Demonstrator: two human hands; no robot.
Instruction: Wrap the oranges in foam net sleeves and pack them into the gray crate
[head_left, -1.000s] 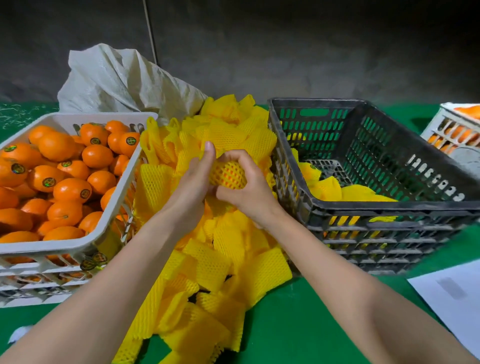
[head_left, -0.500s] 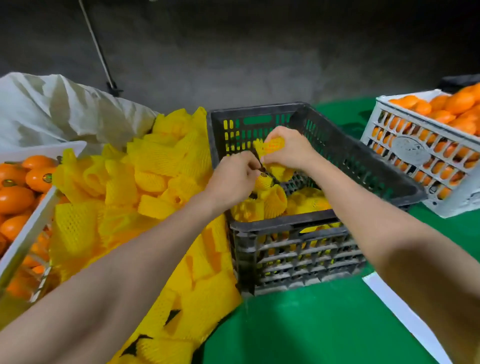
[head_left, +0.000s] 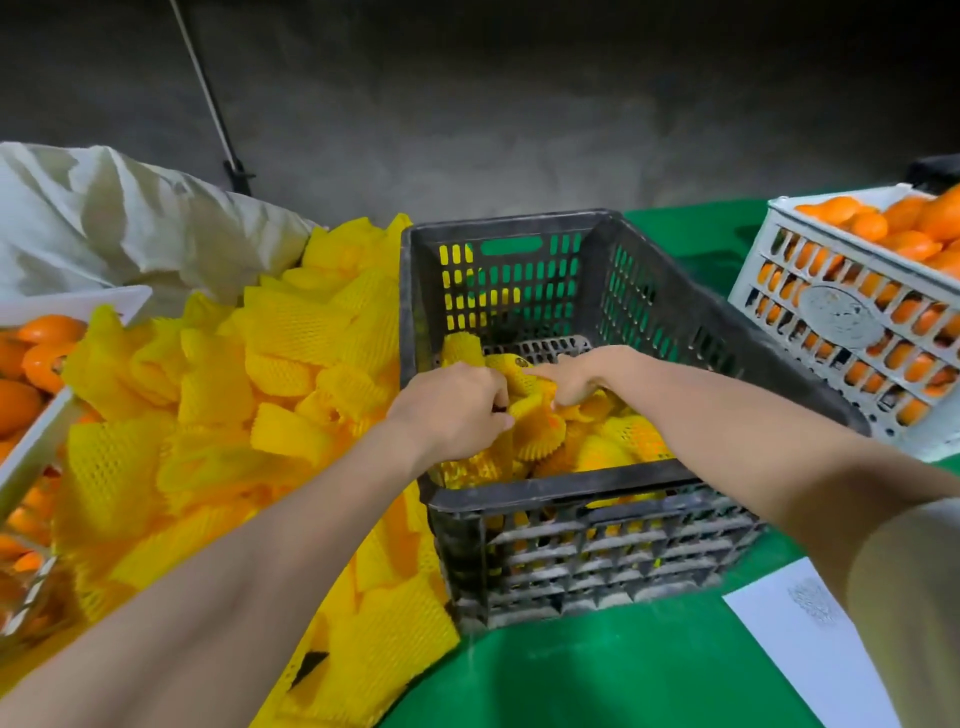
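Both hands reach inside the gray crate (head_left: 545, 499). The left hand (head_left: 452, 400) pinches the loose net end of a wrapped orange (head_left: 519, 371) and the right hand (head_left: 576, 376) curls round it, likely seating it snugly beside those already packed. Spare sleeves (head_left: 234, 415) lie heaped just left of the crate.

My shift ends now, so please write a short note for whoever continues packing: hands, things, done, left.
Left hand and right hand: both inside the gray crate, holding one wrapped orange low over the packed ones.
Done: several wrapped oranges lie in the crate's near part; its far floor is bare.
Left: release this one, then wrap more. Empty sleeves are piled left of the crate; bare oranges wait in the white crate at far left and in a second white crate at right.
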